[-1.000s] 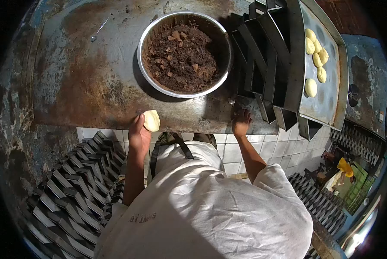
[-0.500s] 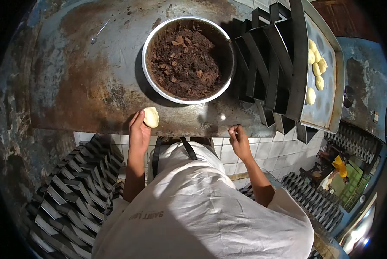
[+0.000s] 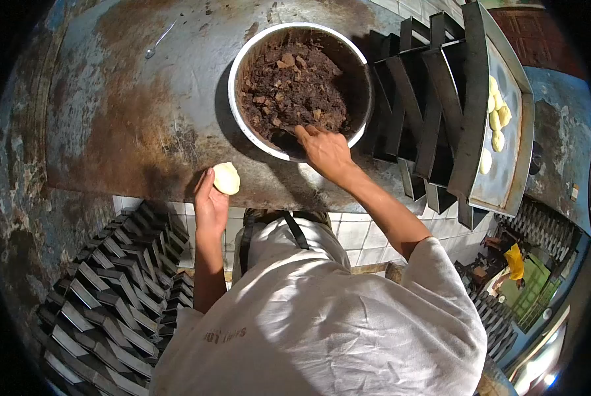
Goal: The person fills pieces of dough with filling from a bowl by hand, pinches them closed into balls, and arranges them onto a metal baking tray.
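Note:
My left hand (image 3: pixel 209 201) holds a flattened piece of pale dough (image 3: pixel 227 178) near the table's front edge. A large metal bowl (image 3: pixel 236 109) of dark brown crumbly filling (image 3: pixel 289 89) stands on the worn metal table. My right hand (image 3: pixel 327 152) reaches over the bowl's front right rim, with its fingertips in the filling. The fingers are bent together, and what lies between them is hidden. To the right, several pale dough pieces (image 3: pixel 497 125) lie on a metal tray (image 3: pixel 506 175).
Stacked metal tins (image 3: pixel 414 99) stand between the bowl and the tray. A small spoon (image 3: pixel 151 53) lies at the table's back left. Many more tins (image 3: pixel 104 284) are piled below left. At the far lower right, a person in yellow (image 3: pixel 514 263) is some way off.
My right hand has moved from the table's front edge, up and left, into the bowl. My left hand still holds the dough piece. The view has shifted slightly.

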The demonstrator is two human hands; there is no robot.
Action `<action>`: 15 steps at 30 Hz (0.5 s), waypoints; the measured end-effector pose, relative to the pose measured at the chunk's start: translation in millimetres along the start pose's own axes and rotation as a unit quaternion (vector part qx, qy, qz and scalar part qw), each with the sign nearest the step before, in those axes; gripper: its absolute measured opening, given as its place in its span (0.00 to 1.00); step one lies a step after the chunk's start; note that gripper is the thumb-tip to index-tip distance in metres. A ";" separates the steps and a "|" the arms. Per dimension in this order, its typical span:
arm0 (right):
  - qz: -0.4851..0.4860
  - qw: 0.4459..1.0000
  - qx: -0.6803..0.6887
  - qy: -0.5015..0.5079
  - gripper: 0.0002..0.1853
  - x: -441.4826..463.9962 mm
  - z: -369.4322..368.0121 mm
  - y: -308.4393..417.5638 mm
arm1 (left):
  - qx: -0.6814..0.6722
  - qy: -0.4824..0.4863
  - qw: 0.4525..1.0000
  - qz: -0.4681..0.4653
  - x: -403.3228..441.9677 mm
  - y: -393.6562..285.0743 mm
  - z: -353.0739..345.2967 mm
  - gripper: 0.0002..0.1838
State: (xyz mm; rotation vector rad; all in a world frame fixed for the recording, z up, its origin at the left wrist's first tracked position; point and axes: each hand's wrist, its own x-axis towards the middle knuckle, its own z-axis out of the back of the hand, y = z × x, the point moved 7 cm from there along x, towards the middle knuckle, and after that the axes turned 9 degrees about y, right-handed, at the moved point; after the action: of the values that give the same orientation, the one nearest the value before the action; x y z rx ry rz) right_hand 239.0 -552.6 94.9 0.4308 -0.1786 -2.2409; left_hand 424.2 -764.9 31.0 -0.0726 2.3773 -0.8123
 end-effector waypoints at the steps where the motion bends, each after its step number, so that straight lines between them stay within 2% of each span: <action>1: 0.013 1.000 -0.010 -0.016 0.09 5.0 -4.9 0.3 | -0.012 -0.013 1.000 -0.003 -3.7 -3.7 -0.3 0.16; 3: 0.021 0.999 -0.017 -0.032 0.09 10.3 -6.1 2.7 | -0.024 -0.030 0.999 -0.007 -9.5 -4.6 2.6 0.15; 5: -0.031 0.995 0.008 0.096 0.11 17.6 -14.7 -0.9 | -0.037 -0.030 0.999 -0.009 -11.7 -3.9 4.3 0.15; 9: -0.040 0.990 0.087 0.106 0.09 18.5 -23.2 -10.4 | -0.032 -0.012 0.999 -0.021 -8.5 3.5 4.6 0.17; 11: -0.070 0.966 0.222 0.111 0.07 10.7 -21.6 -24.0 | -0.042 0.012 0.998 -0.039 -8.1 5.7 -5.4 0.16; 12: -0.068 0.967 0.222 0.106 0.07 4.8 -19.6 -29.8 | -0.036 0.018 0.998 -0.050 -9.5 4.5 -15.4 0.16; 14: -0.047 0.861 0.492 0.117 0.08 -12.2 -21.7 -40.6 | -0.027 0.023 0.998 -0.047 -9.0 8.3 -36.1 0.17; 15: -0.044 0.863 0.491 0.112 0.08 -23.7 -10.7 -43.3 | -0.020 0.024 0.999 -0.039 -8.6 11.0 -48.5 0.17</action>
State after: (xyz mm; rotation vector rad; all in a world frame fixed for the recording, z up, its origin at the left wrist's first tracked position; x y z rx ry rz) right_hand 226.2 -506.3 79.2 1.2411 -1.2179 -2.0043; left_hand 405.0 -727.9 59.5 -0.1656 2.4497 -0.8124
